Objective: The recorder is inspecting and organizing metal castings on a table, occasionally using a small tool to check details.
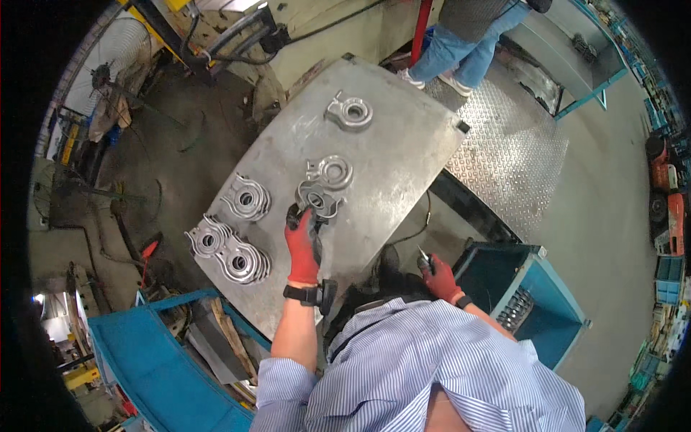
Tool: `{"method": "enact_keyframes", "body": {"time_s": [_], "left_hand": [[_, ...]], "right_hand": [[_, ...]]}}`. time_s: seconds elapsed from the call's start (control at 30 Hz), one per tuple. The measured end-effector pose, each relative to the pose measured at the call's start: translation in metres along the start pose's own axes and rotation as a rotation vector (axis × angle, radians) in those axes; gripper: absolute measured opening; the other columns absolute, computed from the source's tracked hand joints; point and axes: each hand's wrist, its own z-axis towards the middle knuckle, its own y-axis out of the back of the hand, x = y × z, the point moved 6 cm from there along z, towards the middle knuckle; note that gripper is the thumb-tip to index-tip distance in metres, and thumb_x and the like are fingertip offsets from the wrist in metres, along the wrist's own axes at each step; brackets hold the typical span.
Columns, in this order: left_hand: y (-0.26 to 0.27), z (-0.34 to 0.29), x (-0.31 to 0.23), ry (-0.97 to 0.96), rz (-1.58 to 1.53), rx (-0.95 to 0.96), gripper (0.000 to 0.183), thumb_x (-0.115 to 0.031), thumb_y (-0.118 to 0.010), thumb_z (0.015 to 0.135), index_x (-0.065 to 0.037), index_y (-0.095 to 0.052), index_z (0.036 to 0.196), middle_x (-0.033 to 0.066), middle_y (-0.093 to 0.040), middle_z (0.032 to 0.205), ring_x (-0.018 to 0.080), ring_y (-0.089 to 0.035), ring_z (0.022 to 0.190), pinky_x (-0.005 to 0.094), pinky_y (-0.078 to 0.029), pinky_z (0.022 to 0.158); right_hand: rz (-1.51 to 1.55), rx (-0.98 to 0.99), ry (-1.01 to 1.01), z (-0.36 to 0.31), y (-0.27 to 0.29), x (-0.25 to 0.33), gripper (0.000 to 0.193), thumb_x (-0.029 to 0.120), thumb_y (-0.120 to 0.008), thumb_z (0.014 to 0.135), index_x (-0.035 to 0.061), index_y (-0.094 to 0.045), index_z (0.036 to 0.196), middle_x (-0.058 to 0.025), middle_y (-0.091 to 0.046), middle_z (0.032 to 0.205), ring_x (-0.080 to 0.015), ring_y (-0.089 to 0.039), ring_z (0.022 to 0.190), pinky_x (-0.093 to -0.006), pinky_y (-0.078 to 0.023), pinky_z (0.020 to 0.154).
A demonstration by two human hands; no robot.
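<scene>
My left hand (303,245), in a red and black glove, has its fingers closed on the edge of a grey metal ring bracket (332,207) at the middle of the metal table. Right beside that piece, on its far side, lies another ring bracket (335,171). Off the table's near right edge, my right hand (440,279) wears a matching glove. It grips a slim, pointed, pen-like tool (423,253) with the tip upward. Stacked ring brackets (243,262) fill the table's left corner, and a further stack (247,198) sits just beyond them. One more bracket group (351,111) rests near the far end.
The metal table (403,158) stands in front of me. A blue bin (554,288) with metal parts is at my right, and a blue metal frame (169,360) at my left. Beyond the table a person (468,43) stands on a tread-plate platform (515,151).
</scene>
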Motion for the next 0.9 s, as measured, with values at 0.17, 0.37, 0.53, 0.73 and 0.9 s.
{"method": "enact_keyframes", "body": {"time_s": [0.17, 0.37, 0.53, 0.73, 0.9], "left_hand": [[0.048, -0.057, 0.058, 0.400, -0.188, 0.002, 0.023, -0.006, -0.056, 0.085, 0.002, -0.058, 0.107, 0.0117, -0.063, 0.101, 0.0236, -0.063, 0.088, 0.0338, -0.050, 0.080], [0.045, -0.113, 0.060, 0.808, 0.093, 0.214, 0.035, -0.023, -0.054, 0.090, 0.007, -0.052, 0.108, 0.0173, -0.064, 0.098, 0.0289, -0.065, 0.084, 0.0371, -0.053, 0.075], [0.064, -0.078, 0.032, 0.253, 1.346, 0.170, 0.052, -0.039, -0.062, 0.082, 0.006, -0.052, 0.105, 0.0222, -0.063, 0.094, 0.0333, -0.063, 0.086, 0.0395, -0.049, 0.074], [0.055, -0.047, 0.041, 0.142, 1.522, 0.030, 0.065, -0.049, -0.066, 0.075, 0.007, -0.049, 0.106, 0.0271, -0.062, 0.094, 0.0416, -0.059, 0.093, 0.0443, -0.047, 0.079], [0.089, -0.041, 0.099, 0.296, 1.260, 0.101, 0.057, -0.046, -0.067, 0.076, 0.007, -0.056, 0.094, 0.0269, -0.062, 0.095, 0.0401, -0.059, 0.095, 0.0433, -0.046, 0.081]], "right_hand": [[-0.048, 0.136, 0.042, -0.001, -0.024, 0.009, 0.045, 0.026, -0.059, 0.081, -0.0007, -0.049, 0.117, -0.0260, -0.061, 0.092, -0.0420, -0.058, 0.087, -0.0475, -0.046, 0.075], [-0.095, 0.244, 0.071, -0.004, -0.034, 0.054, 0.046, 0.026, -0.060, 0.081, 0.0000, -0.050, 0.119, -0.0259, -0.060, 0.099, -0.0422, -0.057, 0.093, -0.0465, -0.045, 0.080], [-0.092, 0.339, 0.166, -0.001, -0.049, 0.080, 0.041, 0.029, -0.056, 0.083, 0.0007, -0.051, 0.112, -0.0263, -0.061, 0.092, -0.0422, -0.058, 0.085, -0.0487, -0.046, 0.073], [-0.067, 0.375, 0.161, 0.005, -0.065, 0.107, 0.040, 0.030, -0.056, 0.082, 0.0018, -0.053, 0.111, -0.0233, -0.062, 0.093, -0.0405, -0.058, 0.088, -0.0461, -0.046, 0.075], [-0.085, 0.292, 0.213, 0.002, -0.080, 0.105, 0.043, 0.028, -0.057, 0.081, 0.0007, -0.052, 0.114, -0.0227, -0.062, 0.096, -0.0398, -0.059, 0.088, -0.0460, -0.046, 0.076]]}}
